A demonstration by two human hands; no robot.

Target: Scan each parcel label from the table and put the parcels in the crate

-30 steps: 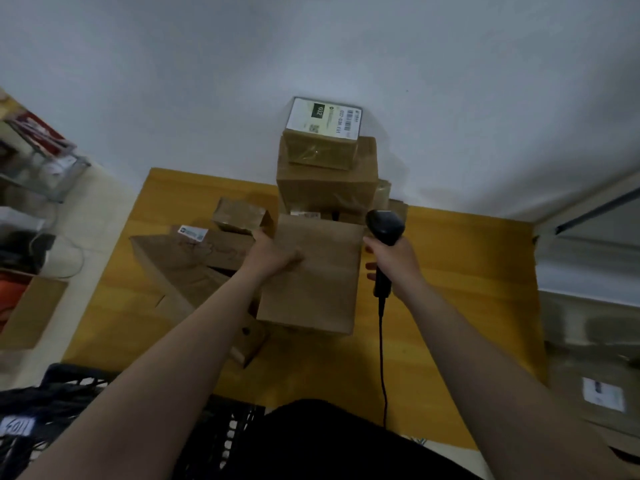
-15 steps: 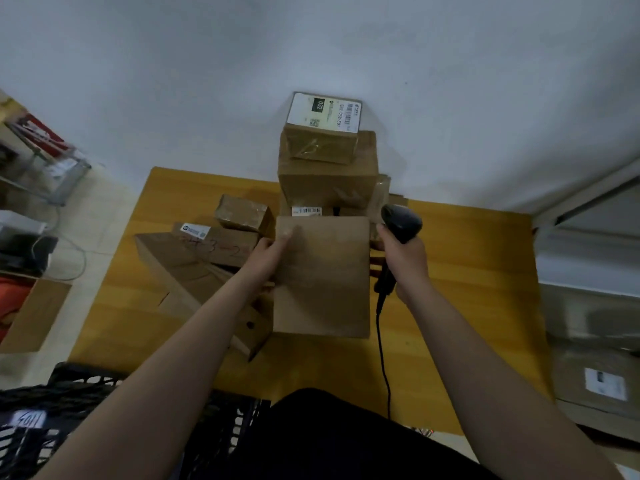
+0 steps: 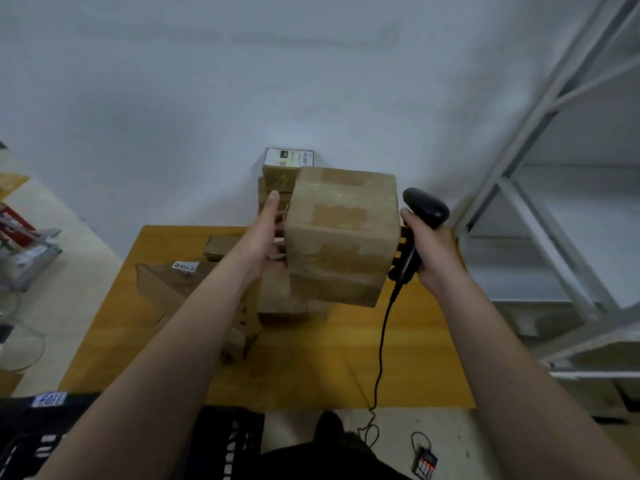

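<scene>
A taped brown cardboard parcel (image 3: 341, 237) is held up above the wooden table (image 3: 332, 358). My left hand (image 3: 266, 233) grips its left side, thumb up along the edge. My right hand (image 3: 431, 251) holds a black corded barcode scanner (image 3: 420, 220) against the parcel's right side, fingers touching the box. No label shows on the faces turned to me. Behind it stands a stack of parcels topped by a white-labelled parcel (image 3: 288, 157). Flat labelled parcels (image 3: 180, 282) lie at the table's left. The black crate (image 3: 221, 445) is at the bottom left, under my left arm.
A white metal shelf frame (image 3: 540, 216) stands to the right of the table. The scanner cable (image 3: 381, 348) hangs over the table's front edge to the floor. Cluttered items (image 3: 24, 244) sit at the far left. A wall is close behind the table.
The parcel has been lifted off the table and turned up in both hands. The view has tilted upward, showing more wall and shelf.
</scene>
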